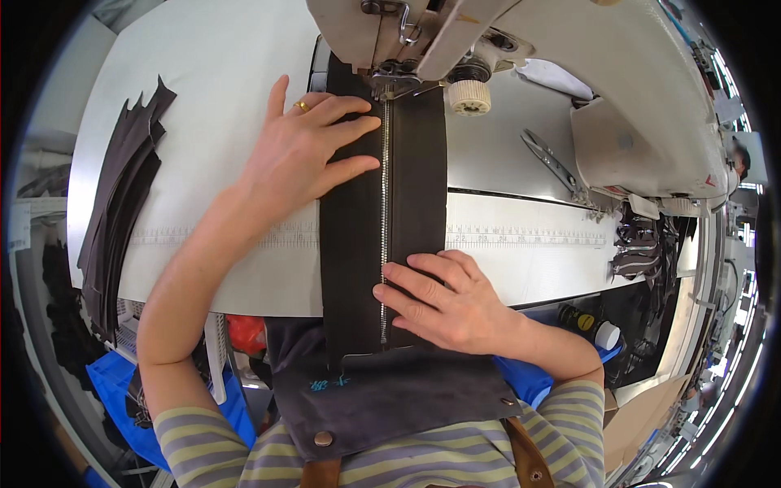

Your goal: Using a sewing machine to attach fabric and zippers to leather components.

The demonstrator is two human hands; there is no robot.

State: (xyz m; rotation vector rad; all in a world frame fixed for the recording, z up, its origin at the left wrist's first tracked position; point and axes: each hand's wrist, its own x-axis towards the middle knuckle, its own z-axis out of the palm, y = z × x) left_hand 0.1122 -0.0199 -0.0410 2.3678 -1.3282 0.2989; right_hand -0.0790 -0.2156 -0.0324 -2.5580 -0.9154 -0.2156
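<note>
A long black fabric piece (pixel 419 187) with a metal zipper (pixel 385 211) along its length lies under the sewing machine's presser foot (pixel 390 88). My left hand (pixel 313 142), a gold ring on one finger, rests with spread fingers on the fabric left of the zipper, just below the foot. Farther down, the fingers of my right hand (pixel 439 301) lie extended on the zipper and the fabric beside it, near the table's front edge. Neither hand grips anything; the fabric's top part is hidden behind the machine head.
A stack of dark cut pieces (pixel 122 203) lies at the left of the white table (pixel 203 98). Scissors (pixel 549 163) rest beside the machine body (pixel 626 146). Zippered pieces (pixel 639 244) are piled at the right. Blue bins (pixel 118 390) and a cardboard box (pixel 639 423) stand below the table.
</note>
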